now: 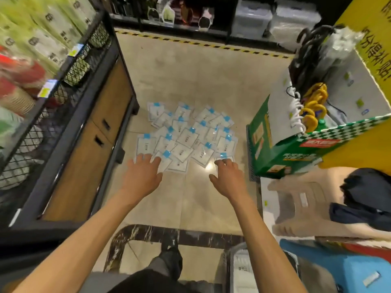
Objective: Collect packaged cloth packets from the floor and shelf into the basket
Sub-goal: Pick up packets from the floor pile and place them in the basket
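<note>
Left hand (143,172) spreads straight fingers on the pile's near-left edge. Right hand (227,176) bends its fingertips onto the nearest packet, grip unclear. The clear blue-tabbed cloth packets (186,136) lie on the beige tiled floor (190,81), hemmed between a black wood-panelled shelf unit (95,127) and a green checkered carton (285,157). Label print is unreadable.

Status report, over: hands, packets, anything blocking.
Left hand open, fingers on near edge of packet pile. Right hand on nearest right packet, grip unclear. Pile spread on floor, none lifted. Green box close at right, clear of pile.
</note>
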Action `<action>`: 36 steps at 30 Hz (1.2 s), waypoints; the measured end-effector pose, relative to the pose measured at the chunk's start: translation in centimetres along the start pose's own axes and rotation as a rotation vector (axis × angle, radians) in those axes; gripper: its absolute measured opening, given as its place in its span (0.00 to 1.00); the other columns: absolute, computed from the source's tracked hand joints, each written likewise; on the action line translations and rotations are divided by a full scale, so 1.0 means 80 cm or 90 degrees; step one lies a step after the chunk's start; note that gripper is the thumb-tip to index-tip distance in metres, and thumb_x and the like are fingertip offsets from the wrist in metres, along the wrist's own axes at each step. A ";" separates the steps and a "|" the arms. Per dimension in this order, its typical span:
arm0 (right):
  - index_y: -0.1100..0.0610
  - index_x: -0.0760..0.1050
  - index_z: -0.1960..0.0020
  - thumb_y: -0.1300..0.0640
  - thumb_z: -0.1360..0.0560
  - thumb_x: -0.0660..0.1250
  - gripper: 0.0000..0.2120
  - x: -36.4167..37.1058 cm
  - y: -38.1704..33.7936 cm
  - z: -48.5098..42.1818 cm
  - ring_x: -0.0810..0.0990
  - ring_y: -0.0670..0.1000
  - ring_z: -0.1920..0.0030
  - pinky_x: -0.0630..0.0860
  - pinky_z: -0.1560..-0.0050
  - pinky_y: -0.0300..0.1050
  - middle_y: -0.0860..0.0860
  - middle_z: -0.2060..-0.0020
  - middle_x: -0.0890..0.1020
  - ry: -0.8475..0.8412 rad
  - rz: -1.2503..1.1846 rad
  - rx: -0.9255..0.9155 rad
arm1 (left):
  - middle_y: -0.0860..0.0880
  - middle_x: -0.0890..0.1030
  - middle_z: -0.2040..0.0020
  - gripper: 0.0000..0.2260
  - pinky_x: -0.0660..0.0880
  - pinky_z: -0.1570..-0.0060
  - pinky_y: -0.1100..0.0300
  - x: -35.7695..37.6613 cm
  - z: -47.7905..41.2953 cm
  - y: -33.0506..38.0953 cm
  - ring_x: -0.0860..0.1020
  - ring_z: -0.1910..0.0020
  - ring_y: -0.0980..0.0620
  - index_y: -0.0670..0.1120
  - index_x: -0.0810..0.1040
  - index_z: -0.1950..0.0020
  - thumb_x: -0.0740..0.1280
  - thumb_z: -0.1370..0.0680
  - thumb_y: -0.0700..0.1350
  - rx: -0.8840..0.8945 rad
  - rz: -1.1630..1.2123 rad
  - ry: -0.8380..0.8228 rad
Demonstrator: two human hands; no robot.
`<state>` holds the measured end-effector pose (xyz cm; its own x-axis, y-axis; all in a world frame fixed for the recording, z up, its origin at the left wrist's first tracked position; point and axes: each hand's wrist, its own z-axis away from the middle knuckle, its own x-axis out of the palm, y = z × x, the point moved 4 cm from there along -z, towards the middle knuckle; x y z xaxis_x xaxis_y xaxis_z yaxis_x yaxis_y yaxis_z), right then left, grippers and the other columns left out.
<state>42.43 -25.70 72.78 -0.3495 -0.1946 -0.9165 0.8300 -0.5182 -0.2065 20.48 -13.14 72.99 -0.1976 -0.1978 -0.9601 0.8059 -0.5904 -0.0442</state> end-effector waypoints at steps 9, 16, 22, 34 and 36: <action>0.55 0.65 0.25 0.47 0.19 0.62 0.25 -0.007 -0.113 -0.110 0.66 0.58 0.29 0.68 0.35 0.54 0.56 0.29 0.68 -0.034 0.029 -0.089 | 0.47 0.72 0.31 0.22 0.68 0.37 0.50 -0.016 -0.059 -0.103 0.70 0.32 0.45 0.50 0.66 0.25 0.58 0.18 0.57 -0.074 0.015 -0.008; 0.56 0.64 0.25 0.48 0.19 0.61 0.25 0.005 -0.145 -0.198 0.66 0.59 0.30 0.67 0.34 0.54 0.57 0.29 0.68 -0.094 0.054 -0.127 | 0.47 0.74 0.32 0.23 0.69 0.39 0.49 0.003 -0.119 -0.155 0.71 0.33 0.44 0.50 0.66 0.25 0.60 0.18 0.57 -0.133 0.042 -0.053; 0.57 0.64 0.26 0.48 0.19 0.61 0.25 0.018 -0.155 -0.294 0.67 0.59 0.31 0.67 0.35 0.54 0.57 0.30 0.68 -0.144 0.051 -0.134 | 0.45 0.74 0.33 0.21 0.70 0.40 0.48 0.012 -0.209 -0.180 0.72 0.34 0.43 0.48 0.69 0.28 0.61 0.18 0.55 -0.165 0.076 -0.082; 0.58 0.65 0.27 0.48 0.19 0.61 0.23 0.141 -0.170 -0.457 0.69 0.60 0.33 0.69 0.37 0.54 0.58 0.32 0.71 -0.212 0.062 -0.082 | 0.42 0.76 0.37 0.19 0.71 0.44 0.46 0.146 -0.353 -0.247 0.73 0.37 0.40 0.44 0.70 0.31 0.61 0.18 0.52 -0.185 0.105 -0.162; 0.59 0.66 0.28 0.48 0.19 0.61 0.23 0.181 -0.169 -0.479 0.69 0.61 0.33 0.69 0.38 0.54 0.59 0.33 0.71 -0.220 0.058 -0.070 | 0.42 0.77 0.39 0.18 0.71 0.44 0.45 0.190 -0.371 -0.268 0.74 0.38 0.39 0.44 0.71 0.32 0.61 0.18 0.51 -0.183 0.105 -0.169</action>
<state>42.79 10.41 49.16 -0.3823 -0.5149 -0.7673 0.8996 -0.3970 -0.1818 16.75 19.74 51.15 -0.1594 -0.4884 -0.8580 0.9541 -0.2994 -0.0068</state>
